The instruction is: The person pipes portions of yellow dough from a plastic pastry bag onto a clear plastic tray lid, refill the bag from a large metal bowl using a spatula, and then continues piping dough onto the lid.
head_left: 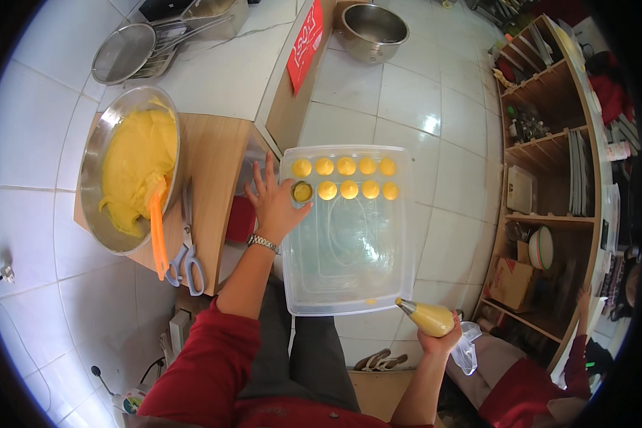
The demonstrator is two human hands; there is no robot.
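Observation:
My left hand (271, 203) reaches over the left side of a translucent plastic tray (314, 278). Its thumb and index finger pinch a small dark-rimmed ring (293, 191) that stands on the tray around some yellow filling (302, 192); the other fingers are spread. Two rows of piped yellow mounds (346, 166) with pointed tops line the tray's far end. Near the tray's front right corner, my right hand (439, 344) is wrapped round a piping bag (435, 320) full of yellow filling. The bag's metal nozzle (405, 305) points up and left at the tray edge, with a yellow smear nearby.
A steel bowl (93, 178) of yellow mixture with an orange spatula (157, 232) stands at left, beside scissors (187, 257) on a wooden counter. Farther back are a sieve (124, 54) and a steel pot (374, 32). Shelves (549, 146) and another person (513, 374) are at right.

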